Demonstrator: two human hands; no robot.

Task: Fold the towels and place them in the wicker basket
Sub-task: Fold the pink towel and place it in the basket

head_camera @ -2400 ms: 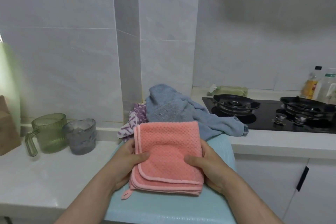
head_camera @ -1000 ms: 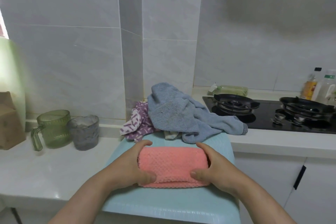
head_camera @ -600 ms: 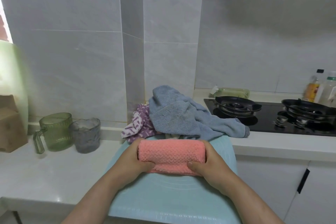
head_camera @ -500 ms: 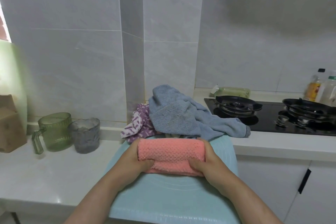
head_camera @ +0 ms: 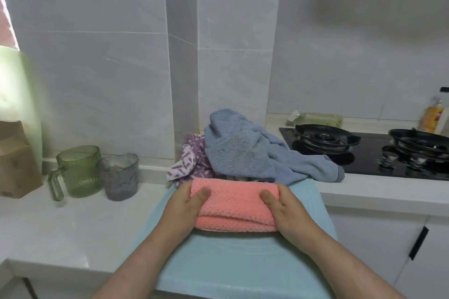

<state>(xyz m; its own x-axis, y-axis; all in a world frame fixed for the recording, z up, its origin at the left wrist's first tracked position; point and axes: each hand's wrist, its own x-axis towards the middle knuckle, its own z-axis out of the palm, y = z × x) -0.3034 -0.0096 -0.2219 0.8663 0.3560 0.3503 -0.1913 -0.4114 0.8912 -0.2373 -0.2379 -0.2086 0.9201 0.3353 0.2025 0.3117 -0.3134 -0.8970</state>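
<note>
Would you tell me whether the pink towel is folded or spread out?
Folded: the pink towel shows stacked layers along its near edge, and the left hand and right hand grip its ends.

Single head-worn wide-angle view, facing forward and down.
Close in here: the pink towel [head_camera: 234, 204] sits just beneath the lens at centre frame, tiled wall [head_camera: 97, 68] square ahead, green cup [head_camera: 79, 170] off at the left edge, hob [head_camera: 364, 165] stretching away to the right.
</note>
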